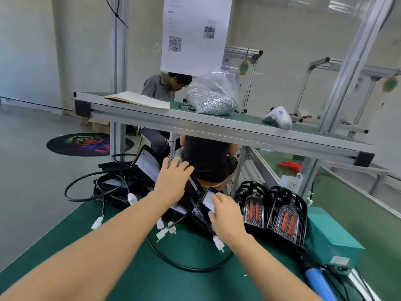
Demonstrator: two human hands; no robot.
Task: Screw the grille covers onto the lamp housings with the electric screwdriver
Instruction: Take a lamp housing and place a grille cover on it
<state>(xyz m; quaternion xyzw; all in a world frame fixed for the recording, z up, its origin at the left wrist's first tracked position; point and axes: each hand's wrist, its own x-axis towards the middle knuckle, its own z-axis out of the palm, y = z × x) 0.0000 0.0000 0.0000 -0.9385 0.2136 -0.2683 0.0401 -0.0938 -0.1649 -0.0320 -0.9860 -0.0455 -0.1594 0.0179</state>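
Observation:
Several black lamp housings (145, 165) with white labels lean in a row at the far end of the green table (130, 279), their cables and white connectors (96, 223) trailing forward. My left hand (173, 178) lies flat on top of one housing, fingers straight. My right hand (225, 216) rests on a nearer housing (207, 197), fingers bent over its edge. Two lamps with black grille covers (286, 216) over orange lenses stand to the right. The blue electric screwdriver (320, 283) lies at the lower right.
A teal power box (329, 237) sits at the right edge. An aluminium shelf (217, 129) crosses above, carrying a bag of screws (211, 101), a notebook and a white device. Two people sit behind the bench. A black cable loops across the table.

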